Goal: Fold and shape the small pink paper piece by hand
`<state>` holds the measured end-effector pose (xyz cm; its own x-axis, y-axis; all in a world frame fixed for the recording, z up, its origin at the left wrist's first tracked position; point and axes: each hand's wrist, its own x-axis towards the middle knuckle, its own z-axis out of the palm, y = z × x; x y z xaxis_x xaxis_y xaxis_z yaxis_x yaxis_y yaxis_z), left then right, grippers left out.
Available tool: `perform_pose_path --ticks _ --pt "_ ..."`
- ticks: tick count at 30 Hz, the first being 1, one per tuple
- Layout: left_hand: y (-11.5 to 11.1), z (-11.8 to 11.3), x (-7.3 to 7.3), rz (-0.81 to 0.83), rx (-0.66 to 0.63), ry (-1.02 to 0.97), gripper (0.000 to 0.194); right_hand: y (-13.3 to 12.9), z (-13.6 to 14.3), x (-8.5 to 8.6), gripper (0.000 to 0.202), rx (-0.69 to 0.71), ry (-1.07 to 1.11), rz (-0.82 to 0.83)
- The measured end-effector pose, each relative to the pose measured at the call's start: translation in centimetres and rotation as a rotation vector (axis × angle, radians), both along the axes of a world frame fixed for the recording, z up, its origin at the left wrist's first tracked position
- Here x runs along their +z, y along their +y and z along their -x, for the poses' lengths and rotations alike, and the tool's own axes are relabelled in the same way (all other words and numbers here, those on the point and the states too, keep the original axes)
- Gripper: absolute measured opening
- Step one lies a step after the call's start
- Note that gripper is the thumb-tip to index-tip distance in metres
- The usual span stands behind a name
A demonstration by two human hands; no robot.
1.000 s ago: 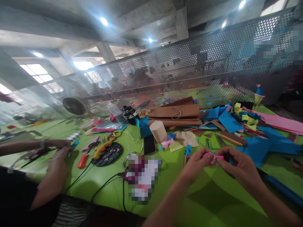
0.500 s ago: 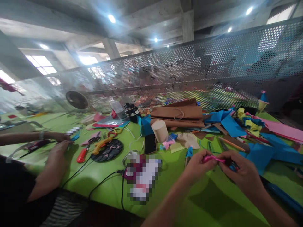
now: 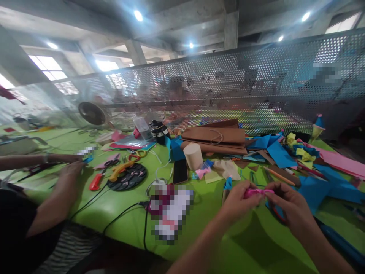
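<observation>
A small bright pink piece (image 3: 253, 193), twisted or folded, is stretched between my two hands above the green table (image 3: 211, 224). My left hand (image 3: 238, 201) pinches its left end, and my right hand (image 3: 288, 203) pinches the right end with thumb and fingertips. Under my right palm shows a curved red and dark blue edge (image 3: 278, 215), perhaps a tool handle; I cannot tell whether the hand holds it. Beside my left fingers stands a small blue-topped item (image 3: 227, 184). Blue sheets (image 3: 313, 192) lie to the right of my right hand.
A phone (image 3: 180, 171), a cream cylinder (image 3: 193, 156) and folded brown sheets (image 3: 213, 140) lie beyond my hands. Leftward are a glue gun (image 3: 121, 171) on a black round tray (image 3: 134, 180), a red-handled tool (image 3: 95, 182) and cables. Another person's arms (image 3: 61, 182) rest at far left.
My right fingers have shifted along the pink piece, and more of its right end shows. The red edge under my right hand is more visible. The view has tilted slightly.
</observation>
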<state>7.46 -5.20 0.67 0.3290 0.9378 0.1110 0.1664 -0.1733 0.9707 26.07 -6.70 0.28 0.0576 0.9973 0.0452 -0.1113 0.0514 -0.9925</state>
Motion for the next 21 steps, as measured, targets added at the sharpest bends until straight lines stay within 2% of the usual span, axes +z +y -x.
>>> perform_pose_path --ticks 3,7,16,18,20,21 --pt "-0.2 0.0 0.5 -0.146 0.050 0.116 0.028 0.0 -0.1 -0.1 0.041 -0.013 -0.022 0.010" --pt "0.1 -0.3 0.0 -0.299 0.099 0.117 0.004 0.0 -0.1 -0.3 0.041 0.000 -0.033 0.036" --pt "0.9 -0.1 -1.1 -0.209 0.172 0.047 0.003 0.0 -0.7 0.1 0.033 0.046 0.217 0.121" --pt "1.1 -0.1 -1.2 -0.163 0.183 0.005 0.006 0.2 -1.5 -0.3 0.036 0.036 0.191 0.127" --pt "1.5 0.0 -1.4 -0.114 0.202 -0.045 0.010 0.8 -2.6 -1.2 0.030 -0.001 0.072 0.132" --pt "1.7 0.1 -1.5 -0.091 0.219 -0.073 0.013 1.4 -3.2 -1.7 0.027 -0.045 -0.018 0.083"
